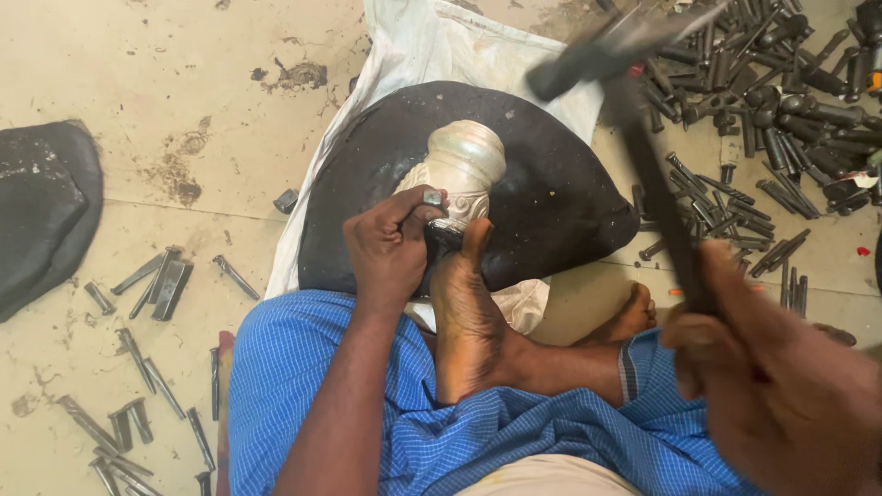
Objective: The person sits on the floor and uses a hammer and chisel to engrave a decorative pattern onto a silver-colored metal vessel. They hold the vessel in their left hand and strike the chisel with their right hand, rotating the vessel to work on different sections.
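A silver embossed metal vase (464, 165) lies on its side on a round black cushion (551, 184). My left hand (390, 248) pinches a small steel punch (433, 197) upright against the vase's patterned body. My bare foot (470, 317) presses on the vase's lower end, beside that hand. My right hand (781, 386) grips the dark handle of a hammer (648, 161), raised and blurred, with its head up over the cushion's far right edge. I sit on the floor in a blue checked cloth.
A white sack (432, 46) lies under the cushion. Several loose steel punches (156, 285) are scattered on the floor at left, and a dense pile of punches (781, 101) fills the upper right. A second black cushion (46, 211) sits at the left edge.
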Demonstrator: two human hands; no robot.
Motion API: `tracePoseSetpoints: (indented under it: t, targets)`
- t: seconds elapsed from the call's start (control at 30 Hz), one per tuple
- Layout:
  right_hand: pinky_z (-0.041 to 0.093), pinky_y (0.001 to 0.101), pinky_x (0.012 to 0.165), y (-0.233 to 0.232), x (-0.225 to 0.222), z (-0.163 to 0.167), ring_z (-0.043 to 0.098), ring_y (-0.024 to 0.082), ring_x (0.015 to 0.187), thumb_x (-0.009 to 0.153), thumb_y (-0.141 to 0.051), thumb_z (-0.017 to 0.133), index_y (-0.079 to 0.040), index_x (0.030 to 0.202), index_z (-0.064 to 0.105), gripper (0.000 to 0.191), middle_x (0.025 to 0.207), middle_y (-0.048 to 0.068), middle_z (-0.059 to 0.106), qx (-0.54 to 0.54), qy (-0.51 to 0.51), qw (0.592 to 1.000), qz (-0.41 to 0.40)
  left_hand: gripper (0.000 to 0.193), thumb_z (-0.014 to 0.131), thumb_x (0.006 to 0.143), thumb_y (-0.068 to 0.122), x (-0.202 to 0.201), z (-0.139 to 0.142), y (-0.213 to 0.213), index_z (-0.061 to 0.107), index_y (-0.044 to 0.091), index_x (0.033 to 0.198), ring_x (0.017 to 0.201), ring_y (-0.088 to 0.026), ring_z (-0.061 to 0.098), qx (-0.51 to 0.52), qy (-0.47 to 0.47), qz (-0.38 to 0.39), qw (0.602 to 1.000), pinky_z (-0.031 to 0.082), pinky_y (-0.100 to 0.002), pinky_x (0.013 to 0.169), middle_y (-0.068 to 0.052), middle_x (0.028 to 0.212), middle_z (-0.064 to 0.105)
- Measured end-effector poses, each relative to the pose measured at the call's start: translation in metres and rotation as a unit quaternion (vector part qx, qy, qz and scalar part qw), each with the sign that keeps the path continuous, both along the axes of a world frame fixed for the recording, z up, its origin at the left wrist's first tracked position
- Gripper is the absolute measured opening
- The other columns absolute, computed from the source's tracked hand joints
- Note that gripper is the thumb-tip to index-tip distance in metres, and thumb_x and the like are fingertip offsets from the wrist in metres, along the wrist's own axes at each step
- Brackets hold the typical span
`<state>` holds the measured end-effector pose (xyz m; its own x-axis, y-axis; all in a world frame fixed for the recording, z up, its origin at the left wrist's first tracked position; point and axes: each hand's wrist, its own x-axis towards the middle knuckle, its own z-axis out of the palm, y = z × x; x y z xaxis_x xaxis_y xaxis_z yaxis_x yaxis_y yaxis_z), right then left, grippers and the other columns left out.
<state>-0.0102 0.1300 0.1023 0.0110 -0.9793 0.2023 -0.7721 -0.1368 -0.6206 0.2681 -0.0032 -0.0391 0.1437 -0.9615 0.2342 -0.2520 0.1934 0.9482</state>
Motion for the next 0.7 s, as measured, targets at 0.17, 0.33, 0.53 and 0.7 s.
tracePoseSetpoints:
  t: [0.17, 0.33, 0.53, 0.7]
  targets:
    - [0.051, 0.0323, 0.053, -0.022, 0.016, 0.003, 0.058, 0.014, 0.059, 0.102, -0.013, 0.056, 0.0, 0.134, 0.054, 0.036, 0.076, 0.006, 0.064, 0.109, -0.032, 0.993, 0.013, 0.014, 0.077, 0.085, 0.004, 0.002, -0.003, -0.004, 0.078, 0.005, 0.099, 0.079, -0.021, 0.079, -0.015, -0.059, 0.011, 0.998, 0.058, -0.03, 0.07, -0.013, 0.092, 0.079]
    - [0.055, 0.0376, 0.055, -0.033, 0.039, -0.021, 0.062, 0.022, 0.059, 0.088, -0.01, 0.069, -0.006, 0.143, 0.059, 0.056, 0.081, 0.013, 0.069, 0.085, 0.072, 0.988, 0.11, 0.014, 0.074, 0.088, 0.005, 0.003, -0.005, -0.006, 0.078, 0.006, 0.102, 0.083, -0.02, 0.08, -0.024, -0.046, 0.011, 0.999, 0.06, -0.03, 0.072, -0.011, 0.093, 0.079]
    - [0.056, 0.0319, 0.07, -0.01, 0.014, -0.022, 0.068, 0.023, 0.081, 0.097, -0.001, 0.063, -0.007, 0.14, 0.055, 0.044, 0.1, 0.016, 0.071, -0.069, 0.063, 0.993, 0.067, 0.015, 0.073, 0.088, 0.004, 0.001, -0.006, -0.004, 0.078, 0.006, 0.101, 0.083, -0.022, 0.08, -0.034, -0.046, 0.009, 0.998, 0.06, -0.032, 0.073, -0.012, 0.095, 0.079]
    - [0.058, 0.0352, 0.073, -0.029, 0.023, -0.037, 0.071, 0.028, 0.081, 0.095, -0.005, 0.068, -0.014, 0.133, 0.061, 0.039, 0.1, 0.023, 0.072, -0.034, 0.148, 0.98, 0.126, 0.013, 0.076, 0.088, 0.006, 0.001, -0.002, -0.006, 0.078, 0.006, 0.1, 0.076, -0.025, 0.077, -0.028, -0.076, -0.005, 0.997, 0.057, -0.033, 0.067, -0.014, 0.09, 0.077]
